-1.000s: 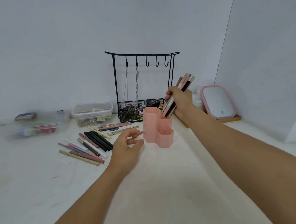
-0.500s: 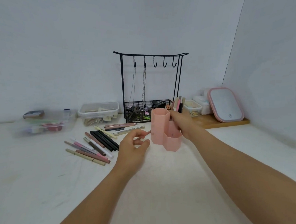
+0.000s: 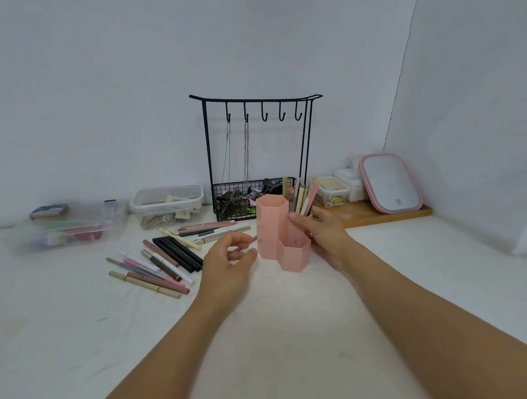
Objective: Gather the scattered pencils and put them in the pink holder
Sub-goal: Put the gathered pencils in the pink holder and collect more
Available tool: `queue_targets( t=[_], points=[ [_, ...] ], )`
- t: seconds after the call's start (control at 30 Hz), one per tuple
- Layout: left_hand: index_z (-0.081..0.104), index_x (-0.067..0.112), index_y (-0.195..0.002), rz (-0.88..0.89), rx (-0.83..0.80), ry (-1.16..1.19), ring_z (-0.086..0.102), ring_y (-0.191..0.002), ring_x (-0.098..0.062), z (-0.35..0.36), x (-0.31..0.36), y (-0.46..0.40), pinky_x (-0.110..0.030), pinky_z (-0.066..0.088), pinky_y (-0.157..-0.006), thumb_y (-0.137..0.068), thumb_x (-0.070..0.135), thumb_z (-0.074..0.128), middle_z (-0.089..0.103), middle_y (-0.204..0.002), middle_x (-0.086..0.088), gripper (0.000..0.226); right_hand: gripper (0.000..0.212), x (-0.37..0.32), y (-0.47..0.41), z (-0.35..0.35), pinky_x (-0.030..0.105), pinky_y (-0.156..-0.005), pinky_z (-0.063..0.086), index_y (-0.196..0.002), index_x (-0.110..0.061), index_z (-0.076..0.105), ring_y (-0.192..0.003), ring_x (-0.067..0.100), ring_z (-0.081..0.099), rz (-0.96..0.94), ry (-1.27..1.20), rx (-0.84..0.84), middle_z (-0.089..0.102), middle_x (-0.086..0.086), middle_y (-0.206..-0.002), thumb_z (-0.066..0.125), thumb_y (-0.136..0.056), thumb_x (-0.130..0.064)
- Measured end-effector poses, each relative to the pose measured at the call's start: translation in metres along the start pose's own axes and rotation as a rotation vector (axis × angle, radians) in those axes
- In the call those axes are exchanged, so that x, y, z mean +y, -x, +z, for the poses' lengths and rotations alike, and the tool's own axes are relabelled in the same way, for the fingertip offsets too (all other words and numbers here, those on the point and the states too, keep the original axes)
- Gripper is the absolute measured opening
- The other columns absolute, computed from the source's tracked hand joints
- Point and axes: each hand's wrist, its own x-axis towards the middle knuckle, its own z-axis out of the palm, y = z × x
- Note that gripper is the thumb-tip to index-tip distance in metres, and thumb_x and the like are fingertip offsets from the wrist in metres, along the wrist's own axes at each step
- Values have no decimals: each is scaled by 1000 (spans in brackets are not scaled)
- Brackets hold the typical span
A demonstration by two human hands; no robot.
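Bench: matte white, lightly scuffed. Left hand: grip loose, holding nothing we can make out. Pink holder, 12 o'clock: smooth plastic hexagonal cells. Our right hand has lowered its bundle of pencils into the rear cell, grip still around them. Scattered pencils, 10 o'clock: slim, remaining.

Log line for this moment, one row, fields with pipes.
right hand: by pencil bundle in pink holder | left hand: relaxed, empty | loose pencils: on table, left of holder
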Motion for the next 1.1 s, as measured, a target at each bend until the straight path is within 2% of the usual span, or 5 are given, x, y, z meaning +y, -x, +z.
queue_targets(
  t=[0.17,0.4,0.63,0.97,1.1],
  points=[
    [70,21,-98,76,30,-60,58,-72,-1,-5,4,3,-13,48,-68,-90,6,70,69,-98,3,18,41,-2,5,-12,40,-86,61,-114,-22,70,-101,23,73,-38,51,129,74,7,-115,85,-76,-28],
    [69,22,-97,116,93,-107,54,-64,1,-25,20,5,-14,45,-63,-87,7,73,64,-80,5,19,76,-50,42,17,28,-100,45,-137,-23,45,-122,10,50,-513,369,599,50,-7,-134,85,-75,-39],
    [68,21,-91,57,115,-409,60,-66,-11,-78,42,-29,-19,41,-56,-88,25,73,67,-79,2,7,25,-30,49,118,13,-68,49,-112,-18,67,-87,14,70,-371,823,-248,66,-5,-110,72,-88,-17],
    [65,26,-83,-20,320,-368,65,-56,-11,-134,-13,-14,-46,53,-83,-84,20,67,58,-53,6,7,22,28,27,172,29,-69,49,-80,-8,76,-76,16,62,-172,923,-104,69,0,-78,75,-85,-29],
    [62,19,-91,-66,162,-265,74,-57,-34,-134,-13,-10,-56,60,-63,-90,17,63,56,-65,-23,2,17,31,23,170,24,-68,42,-83,-15,82,-76,12,62,-198,984,-110,75,-2,-83,73,-88,-29]
  ],
)
